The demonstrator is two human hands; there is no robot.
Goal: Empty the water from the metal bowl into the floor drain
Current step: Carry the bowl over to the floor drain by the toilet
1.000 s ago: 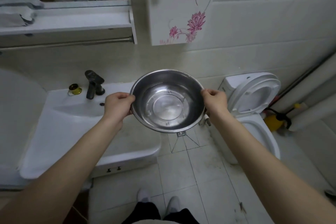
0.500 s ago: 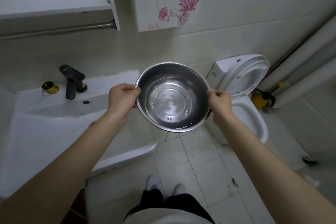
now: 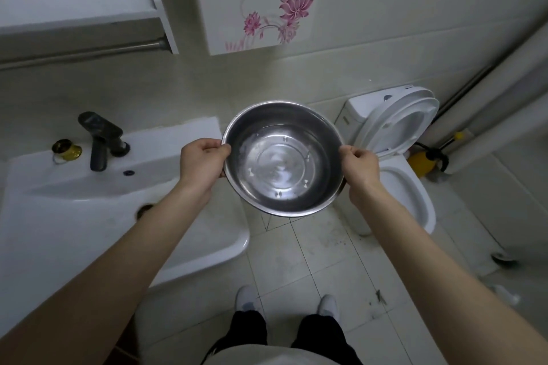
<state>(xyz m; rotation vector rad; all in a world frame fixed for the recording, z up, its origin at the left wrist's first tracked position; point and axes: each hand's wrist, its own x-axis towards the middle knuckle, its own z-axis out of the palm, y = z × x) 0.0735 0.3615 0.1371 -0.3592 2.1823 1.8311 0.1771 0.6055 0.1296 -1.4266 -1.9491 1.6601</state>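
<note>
While my left hand (image 3: 203, 161) and right hand (image 3: 360, 169) each pinch opposite rims of the metal bowl (image 3: 283, 158), it hangs level above the tiled floor (image 3: 314, 261), between sink (image 3: 124, 210) and toilet (image 3: 394, 169). Shallow water (image 3: 278, 169) remains inside. Drain not visible, likely hidden beneath the bowl. Risk: pouring blind, splashing my feet (image 3: 247, 296).

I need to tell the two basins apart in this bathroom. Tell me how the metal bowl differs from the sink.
The metal bowl is round, shiny steel; the sink is white and squarish. The bowl is held in the air by the left hand and right hand at its rim; the sink is fixed below a dark tap. The bowl holds shallow water; the sink looks dry. Both are open basins.
</note>
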